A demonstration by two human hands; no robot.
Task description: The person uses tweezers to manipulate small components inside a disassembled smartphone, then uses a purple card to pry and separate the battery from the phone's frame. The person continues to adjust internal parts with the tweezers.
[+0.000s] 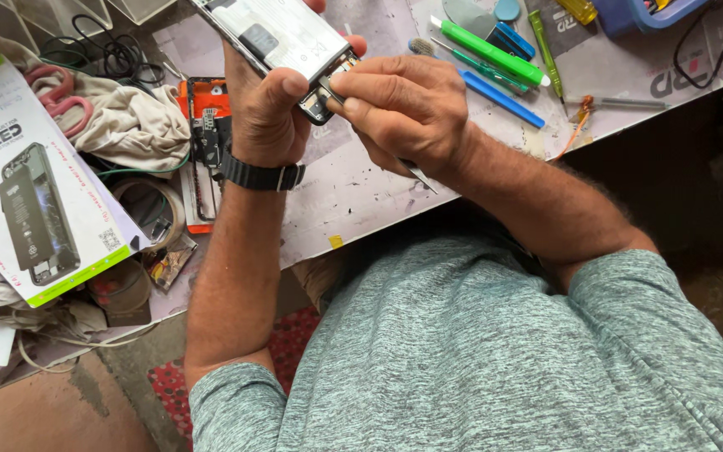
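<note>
An opened phone (pixel 282 38), its back off and silvery inner plate showing, is held up over the worktable (pixel 353 201) by my left hand (pixel 269 109), thumb pressed on the phone's lower corner. A black watch band wraps that wrist. My right hand (pixel 407 109) is closed around thin metal tweezers (pixel 420 177); the tips reach into the phone's bottom end and the rear tip sticks out below the hand.
Green, blue and yellow-handled tools (pixel 495 63) lie at the back right of the table. A white and green battery box (pixel 35 184) rests at left on cloth (pixel 127 125), beside an orange phone frame (pixel 207 125), tape rolls and cables.
</note>
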